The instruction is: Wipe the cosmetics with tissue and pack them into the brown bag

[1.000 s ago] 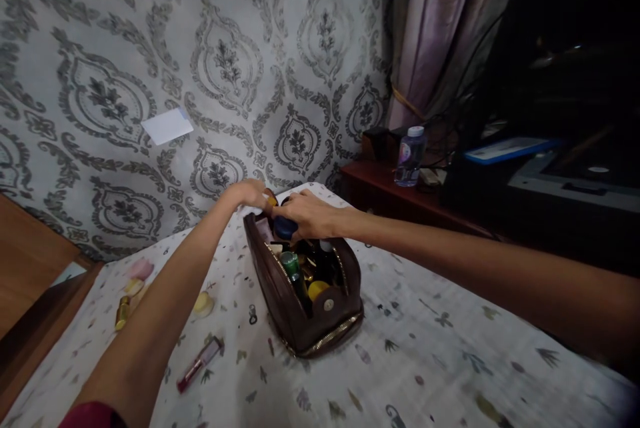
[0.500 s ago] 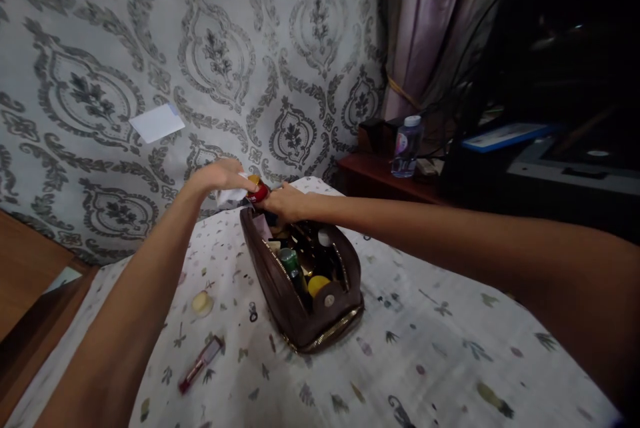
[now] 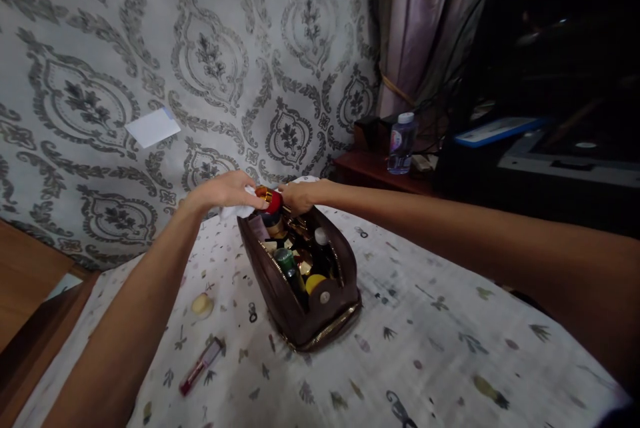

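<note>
A brown zip-up toiletry bag (image 3: 285,318) stands unzipped on the patterned white sheet. It is packed with small items, among them a green-capped bottle (image 3: 285,259), a yellow round item (image 3: 315,283) and a white cap (image 3: 321,236). Over its far end, my left hand (image 3: 227,191) is closed on a red container with gold parts (image 3: 271,199), with a bunched white cloth or tissue (image 3: 237,211) beneath the hand. My right hand (image 3: 299,197) is at the bag's far right edge, close to the red container. Its fingers are curled, and what they hold is hidden.
A lip gloss tube (image 3: 201,367) and a small cream-coloured round item (image 3: 201,306) lie on the sheet, left of the bag. On a reddish-brown stand at the back right is a clear bottle (image 3: 401,145). A patterned wall (image 3: 210,61) rises behind.
My right hand has lifted slightly and moved right, uncovering more of the bag's contents. The red container has shifted slightly right and down with my left hand.
</note>
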`<control>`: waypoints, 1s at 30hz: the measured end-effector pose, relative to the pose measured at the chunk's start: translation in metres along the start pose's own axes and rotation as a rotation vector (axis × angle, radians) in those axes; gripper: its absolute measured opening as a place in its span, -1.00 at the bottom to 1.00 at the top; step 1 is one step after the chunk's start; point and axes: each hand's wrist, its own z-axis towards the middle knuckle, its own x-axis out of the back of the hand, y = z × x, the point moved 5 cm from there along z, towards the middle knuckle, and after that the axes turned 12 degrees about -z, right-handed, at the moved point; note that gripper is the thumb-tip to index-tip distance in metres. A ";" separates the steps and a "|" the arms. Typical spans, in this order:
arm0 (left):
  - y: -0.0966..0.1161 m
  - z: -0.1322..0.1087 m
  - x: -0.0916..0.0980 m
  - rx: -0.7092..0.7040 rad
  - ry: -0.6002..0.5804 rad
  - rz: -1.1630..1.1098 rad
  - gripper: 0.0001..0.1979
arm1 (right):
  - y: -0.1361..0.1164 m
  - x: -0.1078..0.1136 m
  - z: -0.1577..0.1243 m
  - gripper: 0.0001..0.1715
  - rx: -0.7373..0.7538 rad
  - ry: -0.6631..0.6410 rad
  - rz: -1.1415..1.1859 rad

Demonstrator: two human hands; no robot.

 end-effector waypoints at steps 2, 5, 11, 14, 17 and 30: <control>0.002 -0.001 -0.004 -0.002 -0.022 -0.011 -0.49 | 0.000 0.002 -0.005 -0.47 0.002 -0.049 0.015; 0.006 -0.003 -0.014 -0.001 -0.081 -0.009 -0.57 | 0.000 0.007 -0.009 -0.42 0.017 -0.099 0.052; 0.024 0.006 -0.041 -0.071 -0.126 0.185 -0.64 | 0.000 0.007 -0.009 -0.43 0.026 -0.155 0.090; 0.032 0.015 -0.053 -0.083 -0.123 0.311 -0.61 | -0.001 0.005 -0.009 -0.48 0.027 -0.149 0.090; 0.035 0.022 -0.063 -0.019 -0.142 0.429 -0.50 | -0.001 0.006 -0.010 -0.46 0.032 -0.132 0.093; 0.005 0.012 -0.033 -0.071 0.106 0.117 -0.63 | -0.007 0.017 -0.018 -0.42 -0.042 -0.124 0.020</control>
